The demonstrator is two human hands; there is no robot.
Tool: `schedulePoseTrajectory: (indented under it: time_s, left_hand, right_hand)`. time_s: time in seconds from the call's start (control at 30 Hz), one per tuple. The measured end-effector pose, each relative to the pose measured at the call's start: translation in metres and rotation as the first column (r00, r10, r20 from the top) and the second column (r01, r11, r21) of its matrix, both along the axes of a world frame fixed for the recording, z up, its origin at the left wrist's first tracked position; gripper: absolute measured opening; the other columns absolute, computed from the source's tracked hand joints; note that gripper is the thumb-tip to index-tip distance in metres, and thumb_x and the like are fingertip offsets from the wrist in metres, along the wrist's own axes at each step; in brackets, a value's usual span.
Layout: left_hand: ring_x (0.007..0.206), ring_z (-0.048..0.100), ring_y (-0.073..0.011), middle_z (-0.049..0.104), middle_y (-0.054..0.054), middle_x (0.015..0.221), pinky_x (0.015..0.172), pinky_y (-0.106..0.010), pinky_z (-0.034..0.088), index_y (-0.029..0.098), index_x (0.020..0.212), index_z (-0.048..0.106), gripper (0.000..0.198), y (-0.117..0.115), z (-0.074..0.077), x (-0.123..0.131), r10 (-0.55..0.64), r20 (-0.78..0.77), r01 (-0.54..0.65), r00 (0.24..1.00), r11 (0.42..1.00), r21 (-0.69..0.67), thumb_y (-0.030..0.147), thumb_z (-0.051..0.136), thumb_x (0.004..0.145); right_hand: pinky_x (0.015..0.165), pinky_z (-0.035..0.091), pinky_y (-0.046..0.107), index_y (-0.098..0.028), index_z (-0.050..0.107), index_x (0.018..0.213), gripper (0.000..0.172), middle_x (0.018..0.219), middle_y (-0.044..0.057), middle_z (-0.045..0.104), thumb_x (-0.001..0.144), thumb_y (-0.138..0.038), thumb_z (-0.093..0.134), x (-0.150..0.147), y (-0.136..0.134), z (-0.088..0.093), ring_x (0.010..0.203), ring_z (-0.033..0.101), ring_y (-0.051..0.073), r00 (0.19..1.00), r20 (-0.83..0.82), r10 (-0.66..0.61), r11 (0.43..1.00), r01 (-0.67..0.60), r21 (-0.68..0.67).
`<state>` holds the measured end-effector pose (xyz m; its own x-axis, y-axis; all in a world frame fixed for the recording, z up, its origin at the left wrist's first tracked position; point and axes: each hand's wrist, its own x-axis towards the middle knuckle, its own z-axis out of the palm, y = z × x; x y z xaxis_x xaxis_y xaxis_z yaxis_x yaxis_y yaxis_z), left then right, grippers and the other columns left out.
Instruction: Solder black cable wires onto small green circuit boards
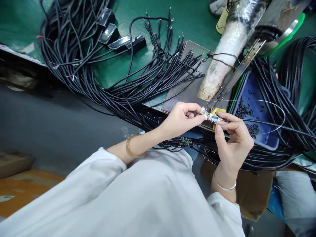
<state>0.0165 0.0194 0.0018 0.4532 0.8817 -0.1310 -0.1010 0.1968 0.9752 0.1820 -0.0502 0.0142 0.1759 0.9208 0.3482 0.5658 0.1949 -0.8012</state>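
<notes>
My left hand [186,118] is closed in a pinch, its fingertips at the left end of a small circuit board [213,117]. White coverings [203,112] show on those fingertips. From the other side, the thumb and forefinger of my right hand [233,136] grip the board's right end, where thin coloured wires meet it. Just behind the board is a yellow block [219,110], partly covered by it. A soldering iron [237,74] with a perforated metal barrel slants down, its tip close above the board. Thin silvery wire [284,115] loops out to the right.
Bundles of black cables [103,89] with stripped ends spread over the green table [14,19]. A blue tray [271,143] holds small black pieces. A wrapped white tube [219,65] overhangs the grey plate [176,95]. More small boards [186,142] on cables lie near my lap.
</notes>
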Motion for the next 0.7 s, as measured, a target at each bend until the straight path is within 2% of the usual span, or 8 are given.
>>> schedulePoseTrajectory:
  time_s: [0.07, 0.2, 0.27, 0.57, 0.7]
  left_hand:
    - [0.051, 0.031, -0.0049, 0.042, 0.005, 0.058, 0.048, -0.021, 0.023, 0.011, 0.074, 0.064, 0.017, -0.0006, -0.0008, -0.0012, -0.011, -0.033, 0.011, 0.999, 1.0, 0.013, 0.026, 0.065, 0.082]
    - [0.062, 0.048, -0.0081, 0.057, -0.002, 0.072, 0.05, -0.019, 0.036, 0.011, 0.077, 0.066, 0.017, -0.003, -0.002, -0.0041, 0.007, -0.055, -0.001, 0.998, 0.995, 0.101, 0.027, 0.064, 0.085]
    - [0.064, 0.051, -0.0087, 0.059, -0.003, 0.076, 0.05, -0.018, 0.039, 0.011, 0.081, 0.068, 0.017, -0.0039, -0.0022, -0.0049, 0.023, -0.042, -0.018, 0.999, 0.993, 0.115, 0.027, 0.065, 0.085]
    - [0.058, 0.039, -0.0063, 0.047, 0.001, 0.069, 0.048, -0.019, 0.032, 0.012, 0.077, 0.065, 0.017, -0.0033, -0.0038, -0.0003, 0.075, -0.051, -0.07, 0.996, 0.992, 0.107, 0.027, 0.065, 0.085]
    - [0.059, 0.039, -0.0066, 0.049, 0.001, 0.071, 0.049, -0.02, 0.032, 0.012, 0.078, 0.065, 0.017, -0.0034, -0.0029, 0.0016, 0.091, -0.033, -0.087, 0.995, 0.991, 0.1, 0.027, 0.065, 0.085]
  right_hand:
    - [0.093, 0.06, 0.044, -0.02, 0.061, 0.082, 0.009, 0.113, 0.008, 0.072, 0.087, -0.019, 0.069, -0.0003, 0.0009, 0.0001, 0.104, 0.072, 0.023, 1.0, -0.009, -0.007, 1.0, 0.007, 0.011]
    - [0.096, 0.058, 0.047, -0.02, 0.061, 0.082, 0.009, 0.112, 0.008, 0.073, 0.086, -0.017, 0.07, -0.0016, 0.0031, -0.0002, 0.107, 0.071, 0.024, 1.0, -0.022, -0.009, 1.0, 0.009, 0.025]
    - [0.098, 0.058, 0.048, -0.02, 0.061, 0.082, 0.009, 0.112, 0.008, 0.073, 0.086, -0.018, 0.069, -0.0021, 0.0042, -0.0004, 0.107, 0.071, 0.024, 1.0, -0.028, -0.009, 1.0, 0.01, 0.028]
    - [0.094, 0.059, 0.046, -0.021, 0.061, 0.083, 0.01, 0.113, 0.009, 0.072, 0.088, -0.022, 0.069, -0.0018, 0.0074, 0.0002, 0.107, 0.071, 0.024, 1.0, 0.015, -0.021, 1.0, 0.021, 0.011]
    - [0.094, 0.06, 0.045, -0.021, 0.061, 0.084, 0.009, 0.115, 0.008, 0.072, 0.088, -0.022, 0.069, -0.0014, 0.0077, 0.0019, 0.103, 0.072, 0.022, 0.999, 0.029, -0.024, 1.0, 0.024, -0.001]
